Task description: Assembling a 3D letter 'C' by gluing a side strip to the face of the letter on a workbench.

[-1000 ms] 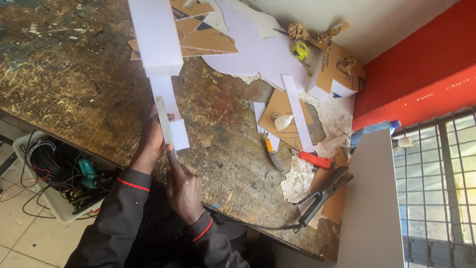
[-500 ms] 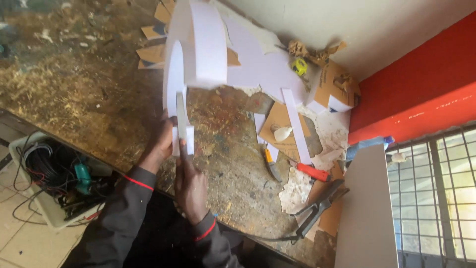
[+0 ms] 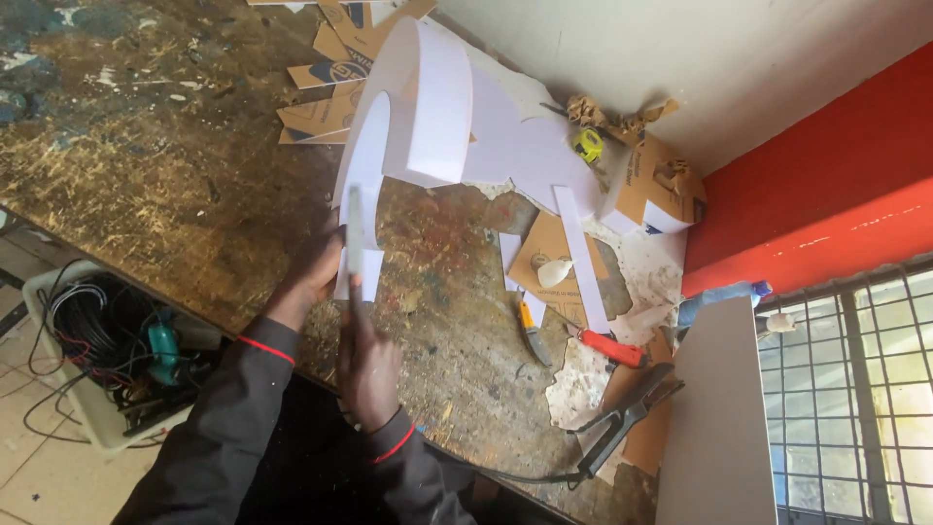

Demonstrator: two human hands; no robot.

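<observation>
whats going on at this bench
A person stands at a worn workbench, handling a big white foam-board shape tipped up on its edge. The left hand steadies the shape's lower end, while the right hand holds a thin flat tool upright against that end. Off to the right lie cardboard scraps, a white strip, a utility knife, a red-handled tool and a yellow tape measure. A bin of cables sits below the bench.

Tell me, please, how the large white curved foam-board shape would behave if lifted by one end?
The large white curved foam-board shape probably stays stiff: it arches off the bench unsupported. It looks light, since the left hand alone props its lower end. Standing on edge, it may tip if released.
</observation>
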